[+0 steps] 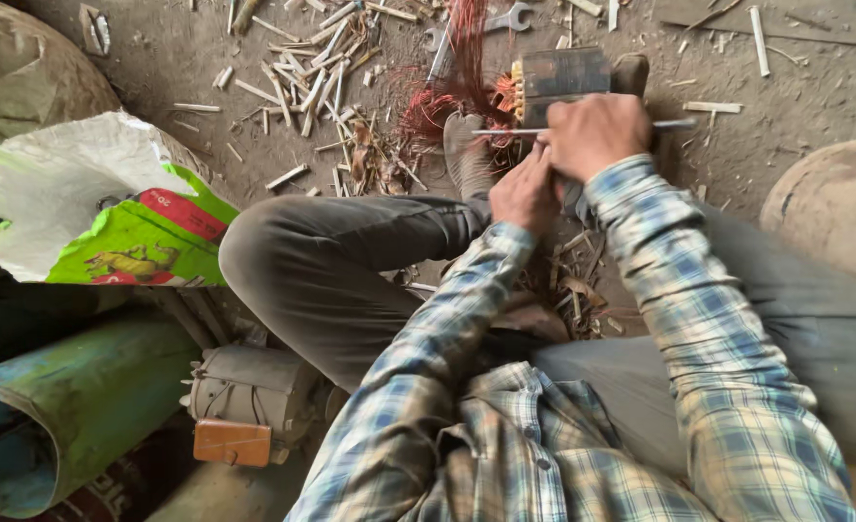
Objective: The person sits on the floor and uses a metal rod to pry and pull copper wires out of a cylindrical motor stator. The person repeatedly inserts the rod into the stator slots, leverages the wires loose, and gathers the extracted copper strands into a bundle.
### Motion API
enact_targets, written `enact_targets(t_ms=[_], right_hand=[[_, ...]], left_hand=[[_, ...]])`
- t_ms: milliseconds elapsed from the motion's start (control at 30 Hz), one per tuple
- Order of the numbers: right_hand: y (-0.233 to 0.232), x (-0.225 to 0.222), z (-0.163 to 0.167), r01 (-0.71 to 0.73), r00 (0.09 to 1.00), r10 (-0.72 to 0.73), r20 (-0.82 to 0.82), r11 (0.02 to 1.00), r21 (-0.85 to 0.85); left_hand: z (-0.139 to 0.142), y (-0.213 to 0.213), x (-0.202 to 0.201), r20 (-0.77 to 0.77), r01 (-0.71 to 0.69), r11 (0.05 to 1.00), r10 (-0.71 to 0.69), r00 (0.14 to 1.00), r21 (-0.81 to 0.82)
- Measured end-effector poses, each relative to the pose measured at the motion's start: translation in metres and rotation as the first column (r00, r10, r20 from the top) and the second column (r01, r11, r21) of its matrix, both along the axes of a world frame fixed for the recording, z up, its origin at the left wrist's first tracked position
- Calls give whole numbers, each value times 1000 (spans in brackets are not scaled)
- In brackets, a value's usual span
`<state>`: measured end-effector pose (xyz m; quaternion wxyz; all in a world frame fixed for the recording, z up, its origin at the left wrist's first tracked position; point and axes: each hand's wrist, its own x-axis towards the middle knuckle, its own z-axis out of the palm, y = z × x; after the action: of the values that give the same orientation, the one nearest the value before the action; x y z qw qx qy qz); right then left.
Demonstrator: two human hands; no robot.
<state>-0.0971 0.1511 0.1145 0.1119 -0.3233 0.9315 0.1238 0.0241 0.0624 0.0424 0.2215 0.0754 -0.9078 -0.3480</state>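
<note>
Green/white sack (109, 208) lies far left, grey motor (254, 391) below it. Left hand (523, 193) is curled shut at the thin metal rod (675, 124), near its left end; exact grip can't tell. Right hand (594, 130) is fisted round the rod mid-length. Rod lies horizontal, long axis left-right, ends sticking out both sides, just in front of dark stator block (563, 77) w/ red copper wire (447, 92)
</note>
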Motion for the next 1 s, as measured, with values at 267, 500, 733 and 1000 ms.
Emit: enact_targets(t_ms=[267, 500, 733, 1000], right_hand=[[-19, 19, 30, -144, 987, 155, -42, 970, 197], [8, -2, 31, -211, 957, 220, -190, 975, 68], [-22, 11, 49, -233, 970, 240, -31, 959, 160], [-26, 13, 75, -257, 963, 251, 95, 964, 62]], left_hand=[[8, 17, -24, 400, 11, 966, -118, 909, 260], [51, -62, 14, 187, 52, 994, -34, 982, -91], [44, -86, -46, 396, 382, 899, -278, 875, -215], [18, -90, -58, 279, 412, 883, -347, 895, -225]])
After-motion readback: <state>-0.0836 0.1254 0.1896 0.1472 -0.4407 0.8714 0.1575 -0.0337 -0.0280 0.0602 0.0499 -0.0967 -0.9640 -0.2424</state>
